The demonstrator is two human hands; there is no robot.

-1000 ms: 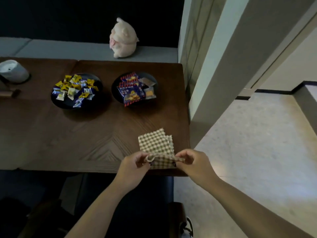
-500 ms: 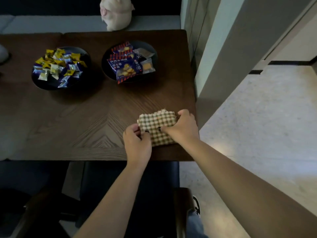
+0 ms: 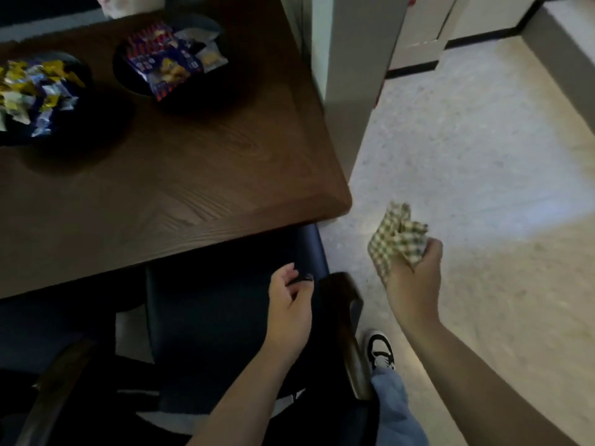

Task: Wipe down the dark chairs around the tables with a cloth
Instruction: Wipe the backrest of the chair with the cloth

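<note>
One wooden table [image 3: 167,188] fills the frame from nine to twelve o'clock, its near right corner rounded. One dark chair [image 3: 225,317] is tucked under its near edge at six o'clock, with a brown armrest [image 3: 346,323] on its right side and another armrest [image 3: 48,391] at seven o'clock. A pale floor [image 3: 483,156] spreads from one to four o'clock.

Two dark bowls stand on the table at eleven o'clock: the left bowl [image 3: 74,64] is piled with yellow and blue wrapped sweets, the right bowl [image 3: 125,75] with snack packets. One shoe [image 3: 380,347] shows at five o'clock, just beside the chair's armrest.

One checked cloth [image 3: 397,236] hangs over the floor at three o'clock, clear of the table and right of the chair. It is bunched in the right hand [image 3: 415,278], whose curled fingers close round its lower part; the loose folds stick out above the knuckles. Its long axis runs from five to eleven o'clock, free end toward the table corner.

The left hand [image 3: 289,307] hovers over the chair seat, fingers loosely curled and holding nothing.
</note>
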